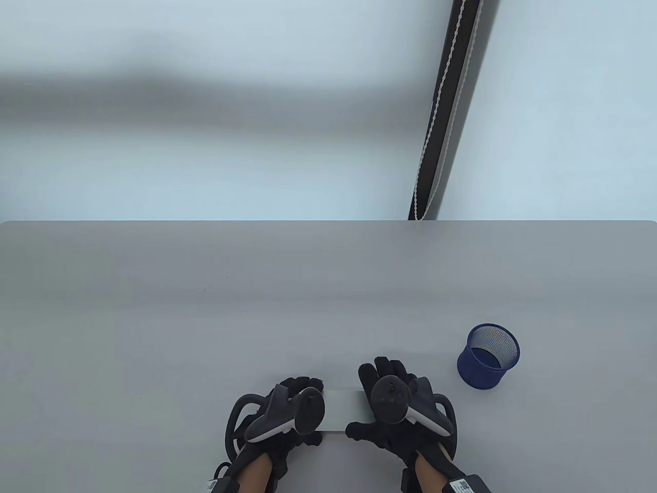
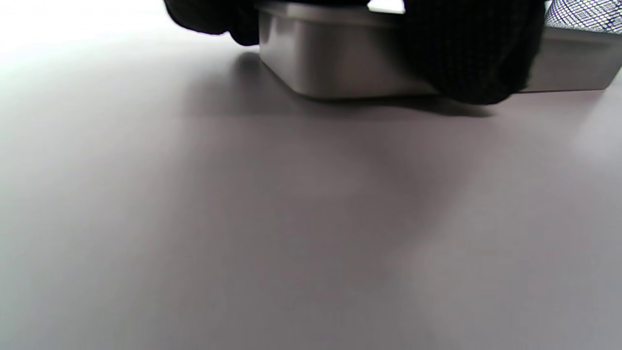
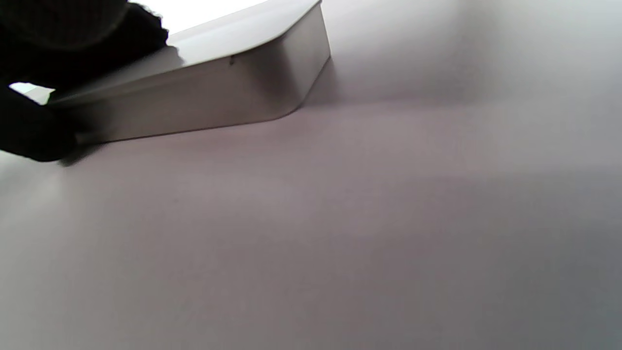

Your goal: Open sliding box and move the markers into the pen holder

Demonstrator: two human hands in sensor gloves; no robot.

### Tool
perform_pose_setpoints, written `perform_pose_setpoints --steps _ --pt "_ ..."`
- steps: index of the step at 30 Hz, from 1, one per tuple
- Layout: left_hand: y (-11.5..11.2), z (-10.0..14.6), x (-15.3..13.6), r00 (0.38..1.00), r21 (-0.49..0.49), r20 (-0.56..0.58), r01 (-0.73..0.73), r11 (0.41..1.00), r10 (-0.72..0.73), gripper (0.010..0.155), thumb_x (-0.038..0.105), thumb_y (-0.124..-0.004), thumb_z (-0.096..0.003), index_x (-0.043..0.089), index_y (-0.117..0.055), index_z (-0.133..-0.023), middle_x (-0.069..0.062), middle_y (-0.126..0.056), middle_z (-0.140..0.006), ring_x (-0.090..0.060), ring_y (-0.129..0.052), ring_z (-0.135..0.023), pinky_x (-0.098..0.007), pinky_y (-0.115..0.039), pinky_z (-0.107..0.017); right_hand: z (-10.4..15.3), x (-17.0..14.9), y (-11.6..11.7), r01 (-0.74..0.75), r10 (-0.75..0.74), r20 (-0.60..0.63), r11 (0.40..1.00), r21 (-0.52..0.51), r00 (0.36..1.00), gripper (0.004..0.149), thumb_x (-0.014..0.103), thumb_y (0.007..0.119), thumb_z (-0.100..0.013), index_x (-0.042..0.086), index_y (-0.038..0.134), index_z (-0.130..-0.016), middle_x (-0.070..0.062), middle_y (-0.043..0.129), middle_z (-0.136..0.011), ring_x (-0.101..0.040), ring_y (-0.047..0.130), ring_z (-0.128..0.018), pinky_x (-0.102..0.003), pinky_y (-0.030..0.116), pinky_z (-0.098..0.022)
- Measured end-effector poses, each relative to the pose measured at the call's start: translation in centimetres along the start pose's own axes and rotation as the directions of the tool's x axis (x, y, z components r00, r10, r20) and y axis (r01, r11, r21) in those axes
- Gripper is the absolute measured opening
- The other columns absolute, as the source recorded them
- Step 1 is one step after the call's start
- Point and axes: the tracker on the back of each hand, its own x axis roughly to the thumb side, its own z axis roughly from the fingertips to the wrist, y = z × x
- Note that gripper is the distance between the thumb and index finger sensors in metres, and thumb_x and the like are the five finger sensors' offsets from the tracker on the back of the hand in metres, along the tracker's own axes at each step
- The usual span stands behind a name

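A flat grey sliding box (image 1: pixel 343 411) lies on the table near its front edge, lid closed, between my two gloved hands. My left hand (image 1: pixel 303 411) grips its left end, fingers over the far edge and thumb (image 2: pixel 466 53) against the near side of the box (image 2: pixel 340 63). My right hand (image 1: pixel 377 405) grips the right end, fingers across the top and thumb at the near edge. In the right wrist view the box (image 3: pixel 218 87) runs from my dark fingers (image 3: pixel 34 131) to the upper middle. No markers show. The blue mesh pen holder (image 1: pixel 487 355) stands to the right, apparently empty.
The grey table (image 1: pixel 205 318) spreads wide behind and to the left of the box. A pale wall rises beyond its far edge, with a dark vertical strip and a white cord (image 1: pixel 441 113) at the upper right.
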Motion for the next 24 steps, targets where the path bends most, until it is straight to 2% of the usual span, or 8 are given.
perform_pose_setpoints --steps 3,7,14,18,24 --pt "0.0 0.0 0.0 1.000 0.002 -0.002 0.000 1.000 0.000 0.072 0.067 -0.068 -0.0444 0.039 -0.041 -0.105 0.015 -0.048 -0.115 -0.016 -0.062 -0.110 -0.037 -0.062 -0.082 -0.3 0.0 0.6 -0.033 0.032 0.010 0.996 0.084 0.999 0.097 0.066 0.070 -0.035 0.029 0.007 -0.099 -0.005 0.000 -0.107 -0.033 0.000 -0.103 -0.057 0.013 -0.076" --pt "0.0 0.0 0.0 1.000 0.003 -0.003 0.000 1.000 0.000 0.072 0.067 -0.068 -0.0441 0.039 -0.041 -0.105 0.015 -0.048 -0.115 -0.015 -0.062 -0.110 -0.036 -0.062 -0.082 -0.6 0.0 1.1 -0.065 0.065 0.004 0.992 0.110 0.998 0.089 0.064 0.070 -0.038 0.030 0.014 -0.098 0.000 0.010 -0.109 -0.031 0.009 -0.105 -0.056 0.018 -0.077" --pt "-0.1 -0.1 -0.1 1.000 0.003 -0.004 -0.005 1.000 0.005 0.072 0.068 -0.067 -0.0438 0.040 -0.041 -0.105 0.016 -0.048 -0.115 -0.015 -0.062 -0.110 -0.036 -0.063 -0.082 -0.8 0.2 1.4 -0.090 0.091 -0.007 0.994 0.056 0.996 0.072 0.058 0.068 -0.045 0.033 0.025 -0.096 0.006 0.026 -0.108 -0.030 0.026 -0.104 -0.052 0.028 -0.078" --pt "-0.1 -0.2 -0.1 1.000 0.000 -0.002 -0.003 1.000 0.003 0.072 0.068 -0.067 -0.0444 0.040 -0.040 -0.105 0.015 -0.048 -0.115 -0.015 -0.061 -0.110 -0.036 -0.062 -0.082 -1.0 0.4 1.4 -0.134 0.134 -0.010 0.991 -0.003 0.991 0.070 0.060 0.068 -0.043 0.034 0.030 -0.095 0.008 0.036 -0.105 -0.029 0.034 -0.103 -0.051 0.034 -0.078" --pt "0.0 -0.2 0.2 0.999 0.000 -0.001 0.034 0.999 -0.034 0.073 0.069 -0.067 -0.0439 0.038 -0.041 -0.105 0.011 -0.051 -0.115 -0.016 -0.063 -0.109 -0.036 -0.063 -0.082 -1.3 -0.1 1.3 -0.099 0.099 0.000 0.995 0.004 0.995 0.069 0.061 0.070 -0.041 0.036 0.032 -0.094 0.010 0.037 -0.105 -0.027 0.036 -0.102 -0.049 0.035 -0.078"
